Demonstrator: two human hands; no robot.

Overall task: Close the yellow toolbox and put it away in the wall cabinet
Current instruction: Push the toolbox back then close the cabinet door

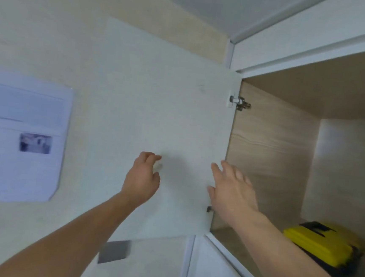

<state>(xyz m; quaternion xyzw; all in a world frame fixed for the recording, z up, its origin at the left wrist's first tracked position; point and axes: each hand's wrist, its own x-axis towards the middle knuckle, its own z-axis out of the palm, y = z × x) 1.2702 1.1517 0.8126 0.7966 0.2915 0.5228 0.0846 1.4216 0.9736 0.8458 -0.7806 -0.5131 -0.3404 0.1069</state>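
yellow toolbox shut, in cabinet; both arms raised; left hand loosely curled, right hand splayed, both empty.

Yellow toolbox: closed, black handle recess on top, black latch at right end; lying flat on cabinet floor, lower right, partly hidden behind a forearm. Wall cabinet: wood-grain interior, white frame, open. Cabinet door: white, swung fully left against the wall, metal hinge at upper edge.
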